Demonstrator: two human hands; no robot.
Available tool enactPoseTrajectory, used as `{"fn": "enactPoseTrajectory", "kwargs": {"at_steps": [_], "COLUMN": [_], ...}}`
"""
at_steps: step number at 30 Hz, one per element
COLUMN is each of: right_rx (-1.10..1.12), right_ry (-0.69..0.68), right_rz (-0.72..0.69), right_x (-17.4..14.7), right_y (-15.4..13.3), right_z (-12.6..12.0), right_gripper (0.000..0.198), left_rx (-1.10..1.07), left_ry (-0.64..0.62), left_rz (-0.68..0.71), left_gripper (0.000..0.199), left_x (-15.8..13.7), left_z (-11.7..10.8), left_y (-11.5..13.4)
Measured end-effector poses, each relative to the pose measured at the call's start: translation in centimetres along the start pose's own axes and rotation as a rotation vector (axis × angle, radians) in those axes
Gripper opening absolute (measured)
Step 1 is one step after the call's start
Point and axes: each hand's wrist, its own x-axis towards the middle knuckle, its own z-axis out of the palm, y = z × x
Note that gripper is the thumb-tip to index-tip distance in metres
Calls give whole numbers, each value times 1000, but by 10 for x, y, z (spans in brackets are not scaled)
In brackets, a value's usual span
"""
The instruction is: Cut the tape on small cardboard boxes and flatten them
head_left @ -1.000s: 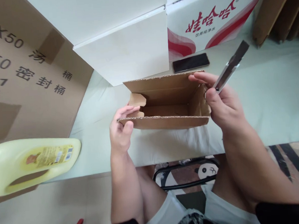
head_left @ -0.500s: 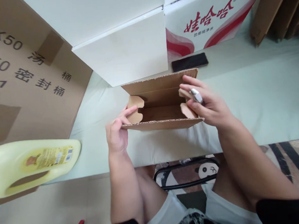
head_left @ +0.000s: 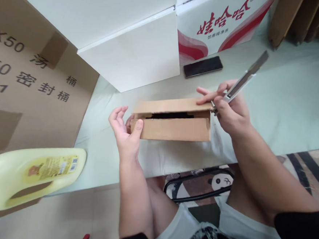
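Observation:
A small brown cardboard box (head_left: 173,130) stands before me with its two long top flaps folded inward, leaving a dark gap between them. My left hand (head_left: 126,127) grips the box's left end, thumb on the near flap and other fingers at the side. In my right hand (head_left: 231,109) is a utility knife (head_left: 245,77), its metal end pointing up and to the right. Stretched-out fingers of that same hand touch the far flap (head_left: 169,106) near its right end. The inside of the box is mostly hidden.
A black phone (head_left: 203,67) lies on the pale green cloth (head_left: 274,118) beyond the box. White cartons (head_left: 141,55) stand behind, and a large printed carton (head_left: 37,88) is at left. A yellow jug (head_left: 37,175) rests at the left table edge.
Both long flaps have swung inward, covering the short end flaps. My right hand has turned, and the utility knife now points up and right. My left thumb has moved onto the near flap.

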Motion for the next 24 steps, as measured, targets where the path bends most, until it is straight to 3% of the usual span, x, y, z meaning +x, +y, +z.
{"fn": "enactPoseTrajectory", "kwargs": {"at_steps": [4, 7, 11, 16, 20, 24], "right_rx": [-115, -204, -122, -120, -141, -115], "right_ry": [-156, -230, -64, 116, 195, 208], "right_rz": [112, 142, 165, 380, 530, 537], "right_x": [-1, 0, -2, -2, 0, 0], "right_y": [-4, -5, 1, 15, 21, 21], "right_z": [-5, -8, -9, -12, -14, -13], "right_gripper": [14, 17, 21, 23, 16, 15], "left_rx": [155, 240, 282, 372, 315, -85], "left_ry": [-205, -328, -381, -549, -397, -59], "left_rz": [66, 69, 44, -25, -49, -253], "left_gripper": [42, 39, 54, 98, 92, 83], "left_x": [1, 2, 5, 9, 9, 4], "left_z": [-7, -11, -19, -30, -34, -29], "left_y": [4, 11, 16, 19, 6, -19]}}
